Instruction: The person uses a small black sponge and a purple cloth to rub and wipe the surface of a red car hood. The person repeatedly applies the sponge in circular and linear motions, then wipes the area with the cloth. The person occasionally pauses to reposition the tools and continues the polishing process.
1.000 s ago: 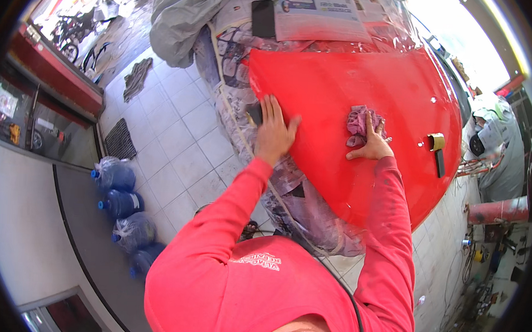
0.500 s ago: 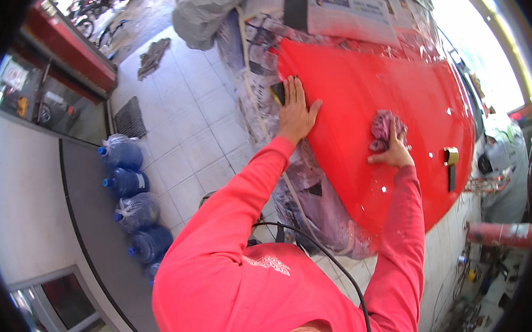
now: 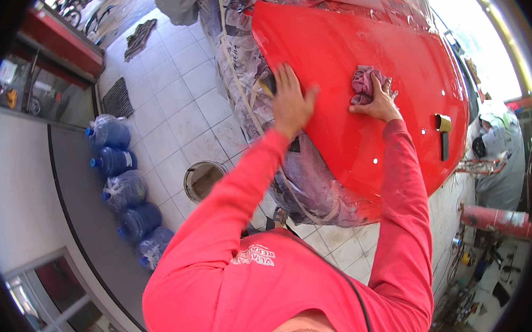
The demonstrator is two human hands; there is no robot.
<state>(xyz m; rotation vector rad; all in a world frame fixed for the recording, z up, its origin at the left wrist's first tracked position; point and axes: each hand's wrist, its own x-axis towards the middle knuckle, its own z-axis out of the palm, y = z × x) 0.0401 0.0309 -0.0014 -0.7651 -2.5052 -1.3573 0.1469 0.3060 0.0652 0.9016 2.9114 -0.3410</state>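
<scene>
A glossy red car hood fills the middle of the view. At its left edge my left hand, smeared by motion, presses a black-and-yellow sanding block against the rim, with the fingers mostly covering it. Further right, my right hand has its thumb and fingers around a crumpled, wet-looking purple cloth, which rests on the paint. A curled piece of olive sandpaper and a small black block lie on the hood's right side.
Plastic sheeting and printed paper mask the car around the hood. A bucket stands on the tiled floor, left of the car. Several blue water jugs line the left wall. To the right lies a red cylinder. A dark hose crosses my chest.
My view has shifted, bringing the bucket out from behind my left arm. My left hand has slid down along the hood's edge with the block; my right hand stays on the cloth.
</scene>
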